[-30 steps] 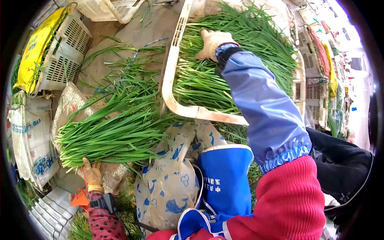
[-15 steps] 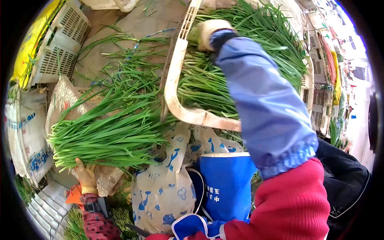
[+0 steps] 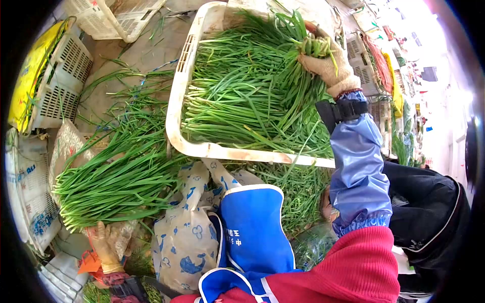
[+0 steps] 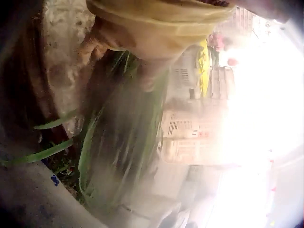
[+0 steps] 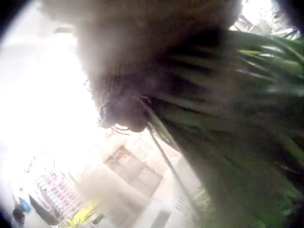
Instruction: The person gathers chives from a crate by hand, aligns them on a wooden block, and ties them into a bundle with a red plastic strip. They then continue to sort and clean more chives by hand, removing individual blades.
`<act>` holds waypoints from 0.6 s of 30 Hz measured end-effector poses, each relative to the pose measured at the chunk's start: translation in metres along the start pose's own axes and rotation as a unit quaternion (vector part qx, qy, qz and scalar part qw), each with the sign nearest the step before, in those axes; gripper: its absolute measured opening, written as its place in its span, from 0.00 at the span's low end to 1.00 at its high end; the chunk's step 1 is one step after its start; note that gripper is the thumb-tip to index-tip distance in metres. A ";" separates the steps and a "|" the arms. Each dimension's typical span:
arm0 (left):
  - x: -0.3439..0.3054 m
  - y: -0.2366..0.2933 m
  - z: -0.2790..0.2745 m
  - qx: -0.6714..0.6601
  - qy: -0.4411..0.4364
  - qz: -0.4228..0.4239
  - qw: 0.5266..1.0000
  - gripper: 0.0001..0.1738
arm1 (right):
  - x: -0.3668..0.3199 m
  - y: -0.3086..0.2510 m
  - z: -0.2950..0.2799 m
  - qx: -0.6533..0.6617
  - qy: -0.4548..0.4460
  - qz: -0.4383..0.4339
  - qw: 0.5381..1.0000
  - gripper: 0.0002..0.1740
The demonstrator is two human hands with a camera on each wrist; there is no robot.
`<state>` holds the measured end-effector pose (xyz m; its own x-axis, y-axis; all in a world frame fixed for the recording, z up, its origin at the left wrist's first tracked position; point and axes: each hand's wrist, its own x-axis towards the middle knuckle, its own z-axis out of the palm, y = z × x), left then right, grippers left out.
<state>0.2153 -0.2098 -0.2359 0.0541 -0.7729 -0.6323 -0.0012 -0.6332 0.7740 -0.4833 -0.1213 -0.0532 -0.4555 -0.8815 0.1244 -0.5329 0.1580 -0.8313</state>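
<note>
At the far right of the white crate, my gloved right hand grips a bunch of garlic chives near its pale cut ends. In the right wrist view the leaves of the held chives fan out from the glove. More garlic chives fill the crate in layers. On the left, a large pile of garlic chives lies with its stem ends toward the lower left. Just below those ends is my gloved left hand, its fingers extended up against the pile; the left wrist view is blurred.
A patterned plastic bag and a blue apron cover the lap. White crates stand at the left, one topped by a yellow sack. Loose leaves litter the floor. Beside me at the right is a dark-clothed leg.
My right hand has moved from the crate's left side to its far right, lifting a bunch of chives. The left hand stays by the pile, its wrist slightly lower. The head view has shifted right.
</note>
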 end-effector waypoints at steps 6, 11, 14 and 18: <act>-0.005 0.006 0.007 0.064 0.047 -0.065 0.995 0.48 | -0.040 0.011 -0.002 -0.031 0.132 0.037 0.990 0.31; -0.014 0.024 0.020 0.138 0.067 -0.036 0.988 0.51 | -0.042 -0.031 -0.030 -0.151 0.205 0.037 0.966 0.11; -0.016 0.028 0.012 0.192 0.087 0.037 0.977 0.51 | -0.042 -0.027 -0.094 -0.129 0.328 -0.058 0.934 0.03; -0.032 0.040 0.023 0.155 0.069 0.054 0.984 0.47 | -0.108 -0.152 -0.126 -0.185 0.370 -0.103 0.905 0.13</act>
<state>0.1907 -0.2109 -0.1856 0.1720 -0.8365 -0.5203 -0.3185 -0.5470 0.7742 -0.4431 0.0057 0.1278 -0.5991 -0.3918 0.6983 -0.8006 0.2830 -0.5281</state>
